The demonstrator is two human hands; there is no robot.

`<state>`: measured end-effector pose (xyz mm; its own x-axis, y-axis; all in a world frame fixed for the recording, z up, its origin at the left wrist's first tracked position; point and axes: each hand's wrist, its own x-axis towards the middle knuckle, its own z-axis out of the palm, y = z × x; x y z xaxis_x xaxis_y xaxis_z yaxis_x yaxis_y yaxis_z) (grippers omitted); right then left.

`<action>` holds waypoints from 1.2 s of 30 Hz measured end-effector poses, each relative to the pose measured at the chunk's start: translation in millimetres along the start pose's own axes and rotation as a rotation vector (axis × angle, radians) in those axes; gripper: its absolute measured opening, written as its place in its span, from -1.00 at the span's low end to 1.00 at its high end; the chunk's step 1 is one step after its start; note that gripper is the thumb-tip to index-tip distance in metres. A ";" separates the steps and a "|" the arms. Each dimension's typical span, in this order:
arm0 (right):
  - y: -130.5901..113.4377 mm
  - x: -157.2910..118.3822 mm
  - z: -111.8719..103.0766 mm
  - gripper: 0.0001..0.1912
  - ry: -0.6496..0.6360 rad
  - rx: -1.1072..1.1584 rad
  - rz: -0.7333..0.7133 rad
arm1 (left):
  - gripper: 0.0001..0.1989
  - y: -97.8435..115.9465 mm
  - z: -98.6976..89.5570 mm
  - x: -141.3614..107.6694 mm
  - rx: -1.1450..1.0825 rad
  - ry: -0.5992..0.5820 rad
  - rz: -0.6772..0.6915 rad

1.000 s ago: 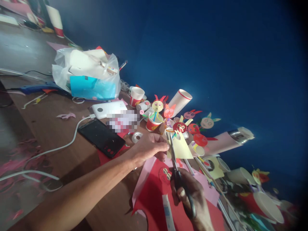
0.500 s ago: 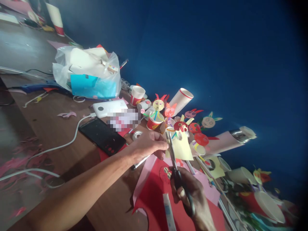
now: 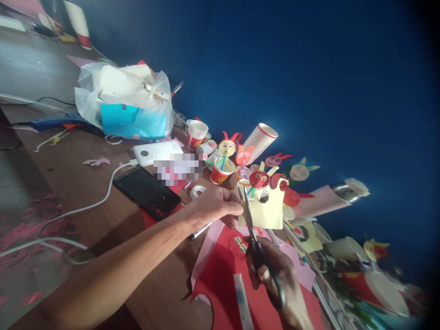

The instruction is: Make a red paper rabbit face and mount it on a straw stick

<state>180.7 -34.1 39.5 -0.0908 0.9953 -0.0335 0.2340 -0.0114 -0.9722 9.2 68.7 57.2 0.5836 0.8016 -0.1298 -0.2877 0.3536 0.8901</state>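
Note:
My left hand (image 3: 220,206) pinches the left edge of a pale yellow sheet of paper (image 3: 270,213), which has round cut-outs along its top. A pair of scissors (image 3: 255,245) is in my right hand (image 3: 275,279), fingers through the black handles. Its blades point up and stand slightly apart at the paper's left part, close to my left fingertips. Below the hands lie red paper (image 3: 220,275) and a red round face (image 3: 237,247) with two pale oval eyes. A white glue tube (image 3: 242,302) rests on the red paper.
A black phone (image 3: 147,190), a white power bank (image 3: 156,152) and a tape roll (image 3: 197,191) lie left of the hands. Behind stand paper cups (image 3: 222,176) with paper animal faces on straws, and a stuffed plastic bag (image 3: 161,101). More cups (image 3: 381,288) are at right.
The yellow sheet has swung to the right and now shows more of its cut-out edge. My right hand and the scissors have shifted slightly right; my left hand keeps its pinch.

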 end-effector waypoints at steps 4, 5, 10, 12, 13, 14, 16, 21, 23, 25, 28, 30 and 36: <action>6.5 -2.0 -2.5 -0.48 -0.013 0.057 0.011 | -0.92 -0.1 -0.5 -0.1 -0.003 -0.013 -0.005; 8.8 -2.3 -3.1 -0.48 -0.013 0.072 0.015 | -0.91 -0.1 -0.6 -0.1 0.000 -0.015 -0.005; 11.9 -2.4 -4.3 -0.51 -0.001 0.119 0.036 | -0.91 0.4 -1.4 -0.3 0.010 -0.023 -0.011; 9.2 -2.2 -4.5 -0.53 -0.006 0.107 0.051 | -0.91 0.8 -1.4 -0.5 0.009 -0.021 -0.021; 7.7 -2.1 -4.6 -0.55 -0.006 0.100 0.049 | -0.92 1.1 -1.3 -0.6 0.010 -0.021 -0.025; 6.6 -2.0 -4.8 -0.56 -0.005 0.094 0.040 | -0.92 1.2 -1.3 -0.6 0.012 -0.021 -0.030; 5.5 -1.8 -5.1 -0.57 -0.012 0.077 0.025 | -0.93 1.5 -1.4 -0.7 0.017 -0.020 -0.035; 9.1 -1.7 -6.1 -0.53 -0.012 0.054 -0.005 | -0.92 1.4 -3.4 -0.5 0.039 -0.035 -0.030; 10.4 -2.0 -6.9 -0.51 -0.005 0.041 -0.012 | -0.91 0.9 -4.7 -0.1 0.050 -0.050 -0.028; 10.7 -2.2 -8.1 -0.51 -0.006 0.024 -0.016 | -0.91 0.3 -5.8 0.4 0.051 -0.058 -0.034; 9.1 -2.5 -9.5 -0.52 -0.019 0.011 -0.023 | -0.93 -0.2 -6.8 0.9 0.047 -0.059 -0.047; 6.4 -3.1 -9.0 -0.51 -0.025 0.005 -0.022 | -0.93 -0.3 -7.4 1.1 0.048 -0.067 -0.049; -3.4 -5.9 -6.4 -0.43 0.010 -0.010 0.062 | -0.92 -0.7 -9.2 1.8 0.051 -0.092 -0.052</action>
<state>186.6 -39.3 44.5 -0.0662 0.9937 -0.0910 0.2484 -0.0719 -0.9660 3.4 74.3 52.3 0.6645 0.7344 -0.1382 -0.2172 0.3667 0.9046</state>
